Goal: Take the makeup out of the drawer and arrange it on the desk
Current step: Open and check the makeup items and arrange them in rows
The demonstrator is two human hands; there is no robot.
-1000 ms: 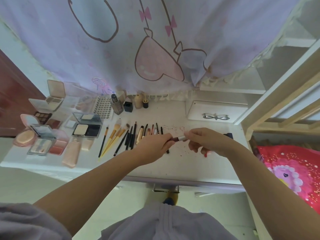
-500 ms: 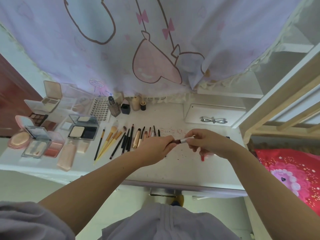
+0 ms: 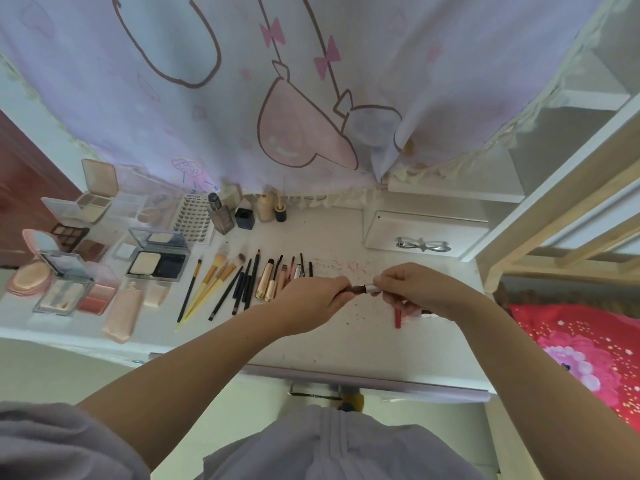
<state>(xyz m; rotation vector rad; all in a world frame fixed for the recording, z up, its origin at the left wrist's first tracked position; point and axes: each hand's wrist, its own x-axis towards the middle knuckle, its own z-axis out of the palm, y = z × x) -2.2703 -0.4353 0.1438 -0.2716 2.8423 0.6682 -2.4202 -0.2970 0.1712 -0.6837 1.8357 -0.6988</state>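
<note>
Both hands hold one slim makeup pen (image 3: 362,289) above the white desk (image 3: 346,337). My left hand (image 3: 311,303) grips its dark maroon end, and my right hand (image 3: 412,289) pinches its silver end. A red stick (image 3: 397,317) pokes out below my right hand; whether the hand holds it, I cannot tell. A row of brushes and pencils (image 3: 239,282) lies left of my hands. Open compacts and palettes (image 3: 157,259) cover the desk's left part. Small bottles (image 3: 221,216) stand at the back.
A small white drawer with a bow handle (image 3: 422,233) sits at the desk's back right. A lilac curtain (image 3: 277,98) hangs over the back. A wooden frame (image 3: 554,237) and red bedding (image 3: 585,351) are on the right. The desk surface under my hands is smudged.
The hands have closed together along the pen, so less of its silver part shows. The view has tilted slightly.
</note>
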